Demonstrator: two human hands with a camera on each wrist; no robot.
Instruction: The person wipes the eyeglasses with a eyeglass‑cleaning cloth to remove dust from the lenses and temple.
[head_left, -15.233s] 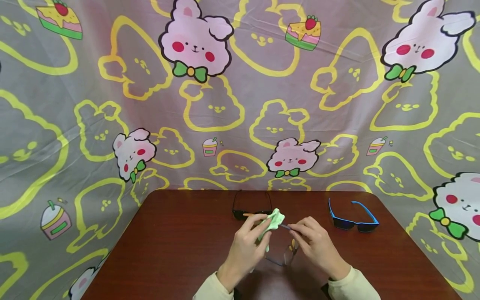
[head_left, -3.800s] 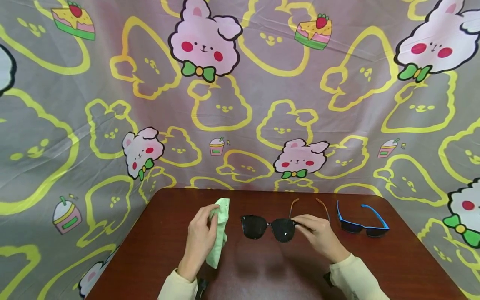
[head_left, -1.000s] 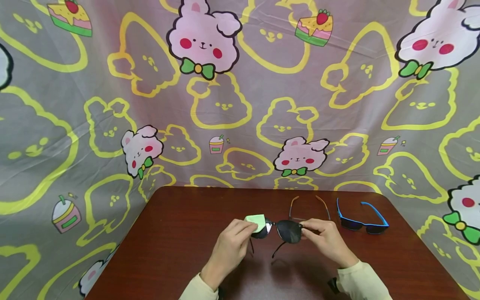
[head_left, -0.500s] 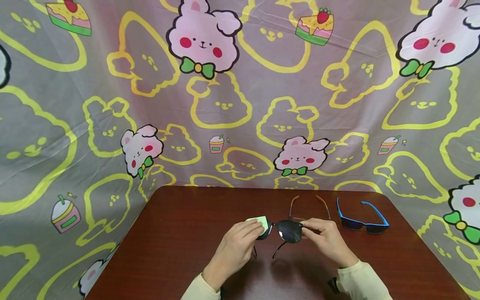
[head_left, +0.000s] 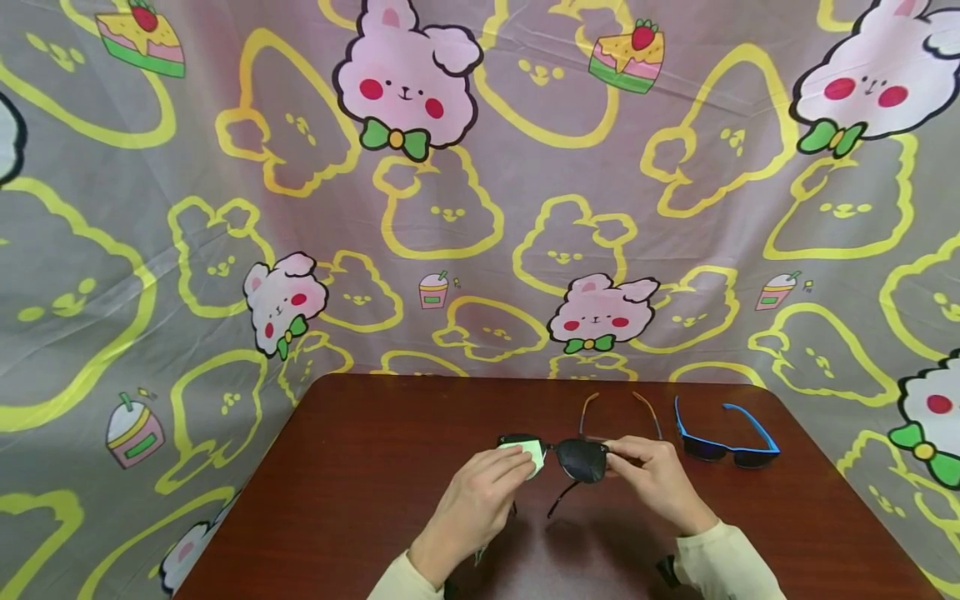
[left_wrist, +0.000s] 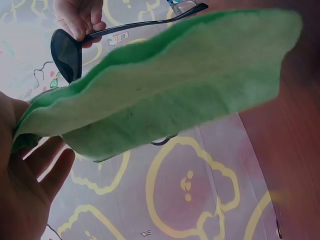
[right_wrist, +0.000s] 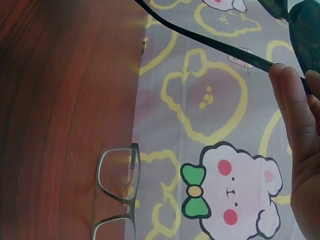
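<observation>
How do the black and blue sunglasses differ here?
The right hand holds the black sunglasses; the blue sunglasses rest on the table. The black pair's arms point toward the head camera, the blue pair's away. Green cloth partly covers the black pair, not the blue. Both have dark lenses.

A person's left hand holds a pale green cloth against one lens of black sunglasses, the right hand pinching the opposite end, above a brown table. Beyond lie blue-framed sunglasses and, partly hidden, apparently orange-tipped eyeglasses.
</observation>
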